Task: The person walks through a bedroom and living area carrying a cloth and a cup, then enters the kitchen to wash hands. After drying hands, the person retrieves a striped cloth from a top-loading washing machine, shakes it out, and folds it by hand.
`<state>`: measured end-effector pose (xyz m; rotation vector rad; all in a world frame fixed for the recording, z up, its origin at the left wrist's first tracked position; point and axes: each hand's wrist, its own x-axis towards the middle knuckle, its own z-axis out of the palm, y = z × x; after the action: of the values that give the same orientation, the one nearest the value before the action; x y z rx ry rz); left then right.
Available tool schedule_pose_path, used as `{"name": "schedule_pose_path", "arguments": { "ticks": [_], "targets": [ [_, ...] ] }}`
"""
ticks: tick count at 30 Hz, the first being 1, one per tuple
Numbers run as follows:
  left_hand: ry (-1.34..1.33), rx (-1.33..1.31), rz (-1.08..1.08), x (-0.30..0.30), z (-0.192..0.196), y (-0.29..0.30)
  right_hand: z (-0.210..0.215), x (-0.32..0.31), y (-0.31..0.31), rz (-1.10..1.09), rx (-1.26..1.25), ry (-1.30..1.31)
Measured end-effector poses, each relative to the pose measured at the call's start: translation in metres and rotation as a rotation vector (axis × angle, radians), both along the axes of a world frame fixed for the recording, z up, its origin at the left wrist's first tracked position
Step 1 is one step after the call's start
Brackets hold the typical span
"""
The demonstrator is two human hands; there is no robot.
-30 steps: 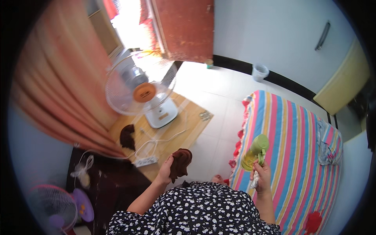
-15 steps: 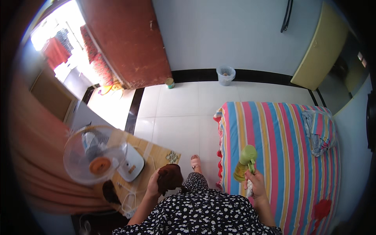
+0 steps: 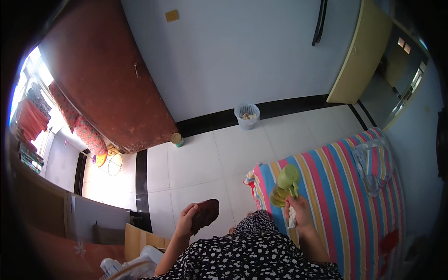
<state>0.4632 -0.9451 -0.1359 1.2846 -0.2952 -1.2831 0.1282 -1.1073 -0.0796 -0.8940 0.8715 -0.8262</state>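
Note:
My left hand (image 3: 187, 218) is closed on the edge of a dark brown piece of cloth (image 3: 206, 216), held out over the floor at my side. To the right, my right hand (image 3: 299, 211) grips the handle of a green-topped bottle (image 3: 283, 185) with a see-through, yellowish lower part. The bottle leans, its lid pointing away from me, above the near left part of the striped bed. A crumpled white tissue or cloth (image 3: 292, 217) hangs from the same hand, below the handle.
The striped bed (image 3: 322, 172) fills the right side, with a bundled bag (image 3: 373, 165) on it. A waste basket (image 3: 247, 115) and a small tin (image 3: 177, 139) stand by the far wall. A brown door (image 3: 107, 74) stands far left. A wooden table (image 3: 135, 237) is at lower left.
My view has turned left and forward, so the door and basket sit lower and the fan and table have mostly left the picture. Both hands still hold the same things.

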Motion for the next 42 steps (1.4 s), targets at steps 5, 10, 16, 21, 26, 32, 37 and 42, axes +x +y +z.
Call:
{"name": "schedule_pose_path", "arguments": {
  "ticks": [5,10,16,21,26,32,37,42],
  "targets": [
    [-0.078,-0.104,0.006,0.051,-0.008,-0.087,-0.016,0.042,-0.087,0.008,0.045,0.055],
    [-0.107,-0.024,0.025,0.089,0.019,-0.183,-0.02,0.092,-0.186,0.022,0.004,0.058],
    [-0.238,-0.071,0.07,0.138,0.027,-0.288,0.007,0.158,-0.307,0.098,-0.01,0.04],
    [-0.171,-0.067,0.033,0.203,0.029,-0.342,0.021,0.205,-0.383,0.056,-0.042,-0.067],
    [-0.336,-0.087,-0.386,0.254,0.058,-0.477,0.007,0.228,-0.442,-0.05,-0.082,-0.088],
    [-0.109,-0.224,-1.102,0.199,0.082,-0.667,0.029,0.238,-0.495,-0.278,-0.151,0.046],
    [-0.188,-0.25,-1.594,0.074,0.135,-0.776,0.03,0.213,-0.535,-0.57,-0.15,0.049],
    [0.133,-0.115,-1.698,-0.021,0.111,-0.858,0.005,0.156,-0.585,-0.81,-0.4,0.199]
  ]
}}
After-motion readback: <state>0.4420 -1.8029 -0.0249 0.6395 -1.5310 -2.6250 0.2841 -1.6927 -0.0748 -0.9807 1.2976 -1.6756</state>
